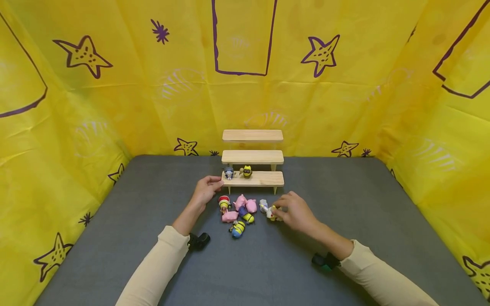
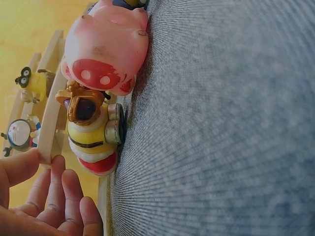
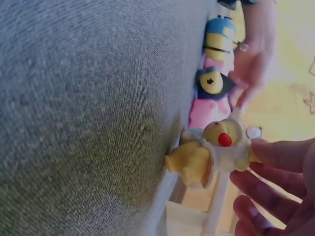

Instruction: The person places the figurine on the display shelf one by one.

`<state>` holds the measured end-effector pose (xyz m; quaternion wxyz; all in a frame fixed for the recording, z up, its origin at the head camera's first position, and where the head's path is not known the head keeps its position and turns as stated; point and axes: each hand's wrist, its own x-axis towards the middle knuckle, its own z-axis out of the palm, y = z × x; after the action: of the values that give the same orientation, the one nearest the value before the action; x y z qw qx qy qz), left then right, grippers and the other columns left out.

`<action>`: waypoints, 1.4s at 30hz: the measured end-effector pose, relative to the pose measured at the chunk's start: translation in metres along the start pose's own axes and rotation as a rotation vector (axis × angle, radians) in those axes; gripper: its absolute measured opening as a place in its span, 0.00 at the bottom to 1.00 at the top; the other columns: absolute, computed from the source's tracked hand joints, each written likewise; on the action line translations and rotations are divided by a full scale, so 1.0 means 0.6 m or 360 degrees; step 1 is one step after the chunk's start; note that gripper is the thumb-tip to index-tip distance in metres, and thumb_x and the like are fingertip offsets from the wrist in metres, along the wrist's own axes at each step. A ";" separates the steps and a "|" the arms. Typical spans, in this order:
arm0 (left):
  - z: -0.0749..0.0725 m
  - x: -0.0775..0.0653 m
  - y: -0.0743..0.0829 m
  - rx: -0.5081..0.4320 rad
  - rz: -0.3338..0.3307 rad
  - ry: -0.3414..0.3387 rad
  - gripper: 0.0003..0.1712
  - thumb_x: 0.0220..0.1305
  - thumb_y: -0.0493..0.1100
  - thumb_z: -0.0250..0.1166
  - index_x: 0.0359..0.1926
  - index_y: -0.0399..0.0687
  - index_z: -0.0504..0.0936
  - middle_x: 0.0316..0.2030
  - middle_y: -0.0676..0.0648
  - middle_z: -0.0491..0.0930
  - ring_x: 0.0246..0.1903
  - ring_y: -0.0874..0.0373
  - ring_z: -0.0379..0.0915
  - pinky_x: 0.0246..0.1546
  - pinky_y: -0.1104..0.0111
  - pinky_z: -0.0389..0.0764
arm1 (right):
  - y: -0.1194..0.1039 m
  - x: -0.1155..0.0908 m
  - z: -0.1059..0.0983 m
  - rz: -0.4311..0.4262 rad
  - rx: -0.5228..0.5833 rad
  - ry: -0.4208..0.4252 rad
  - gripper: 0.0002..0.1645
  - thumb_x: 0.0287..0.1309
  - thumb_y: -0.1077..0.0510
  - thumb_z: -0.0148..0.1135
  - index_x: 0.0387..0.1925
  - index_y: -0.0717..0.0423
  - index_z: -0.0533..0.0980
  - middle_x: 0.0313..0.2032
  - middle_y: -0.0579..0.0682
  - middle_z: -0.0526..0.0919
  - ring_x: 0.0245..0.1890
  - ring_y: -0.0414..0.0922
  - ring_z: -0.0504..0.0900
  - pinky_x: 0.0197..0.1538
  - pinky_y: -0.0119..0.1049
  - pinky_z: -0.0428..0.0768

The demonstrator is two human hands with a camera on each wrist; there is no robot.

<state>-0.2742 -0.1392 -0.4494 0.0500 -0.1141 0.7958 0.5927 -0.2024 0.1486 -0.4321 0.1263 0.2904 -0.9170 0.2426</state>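
Observation:
A three-step wooden display stand carries a blue-and-white figurine and a yellow figurine with dark goggles on its lowest step. My left hand pinches the left end of that step between thumb and fingers. Just in front lies a minion figurine in red and white, beside a pink pig figurine. Between thumb and fingertips, my right hand holds a cream-and-yellow figurine with a red round spot, tilted close over the grey cloth. A whitish-blue figurine is right beside it.
Several more figurines lie bunched before the stand: pink pigs, a minion in dark blue and a blue-and-yellow minion. Grey cloth covers the table. Yellow fabric walls enclose its back and sides.

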 end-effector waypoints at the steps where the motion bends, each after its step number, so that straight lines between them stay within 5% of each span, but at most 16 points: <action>1: 0.000 0.000 0.001 -0.0001 -0.0002 -0.0001 0.19 0.69 0.44 0.61 0.56 0.40 0.77 0.49 0.37 0.81 0.47 0.47 0.77 0.48 0.61 0.75 | 0.003 0.001 -0.001 0.0018 0.0037 -0.0004 0.04 0.50 0.58 0.73 0.29 0.55 0.87 0.28 0.45 0.87 0.32 0.43 0.75 0.37 0.35 0.72; 14: -0.001 -0.002 0.002 0.0004 -0.0009 -0.0008 0.19 0.69 0.44 0.61 0.56 0.40 0.77 0.49 0.37 0.81 0.46 0.49 0.78 0.47 0.61 0.75 | 0.021 0.007 -0.025 0.0279 0.0411 -0.0004 0.04 0.51 0.60 0.72 0.30 0.56 0.86 0.27 0.46 0.85 0.28 0.39 0.72 0.32 0.30 0.72; 28: 0.000 -0.001 0.000 -0.0003 -0.0003 0.0001 0.19 0.69 0.44 0.61 0.56 0.40 0.77 0.49 0.37 0.81 0.47 0.48 0.77 0.49 0.60 0.74 | 0.036 0.020 -0.046 0.0515 0.0776 -0.0028 0.09 0.53 0.62 0.70 0.35 0.64 0.85 0.32 0.58 0.86 0.27 0.41 0.76 0.29 0.30 0.74; 42: 0.000 0.001 0.000 0.0008 -0.0021 0.0008 0.19 0.69 0.45 0.60 0.56 0.41 0.76 0.50 0.38 0.80 0.48 0.48 0.77 0.51 0.59 0.75 | 0.060 0.047 -0.050 0.0671 0.1019 0.0077 0.14 0.56 0.61 0.68 0.41 0.69 0.83 0.41 0.64 0.86 0.32 0.35 0.79 0.40 0.34 0.78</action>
<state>-0.2746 -0.1393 -0.4494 0.0524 -0.1208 0.7966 0.5899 -0.2438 0.1765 -0.4096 -0.0017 0.1145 -0.8312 0.5441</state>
